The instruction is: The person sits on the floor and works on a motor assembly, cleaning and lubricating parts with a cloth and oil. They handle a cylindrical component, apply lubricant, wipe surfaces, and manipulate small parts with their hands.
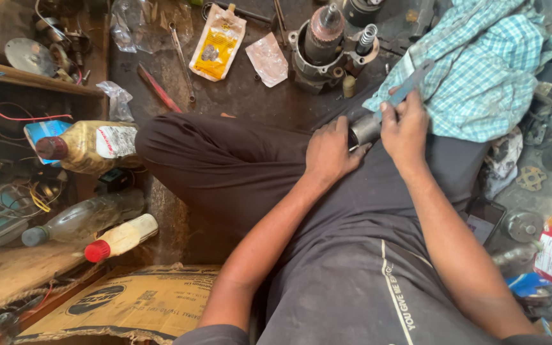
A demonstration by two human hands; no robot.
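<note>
— Well, what have the hands got?
— Left hand [330, 152] wraps a grey metal cylinder [364, 130] on the lap; right hand [405, 131] pinches a flat metal tool [409, 85] against its end.
— Room around them?
— Bare dark floor at ten o'clock. At twelve stands a motor housing [324, 48], at one a checked cloth [480, 64] touching the tool. Bottles [91, 147] crowd nine o'clock, well apart.

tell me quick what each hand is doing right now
Left hand: closed around the short grey metal cylinder resting on the lap.
Right hand: closed on a flat blue-grey metal tool, held against the cylinder.
</note>
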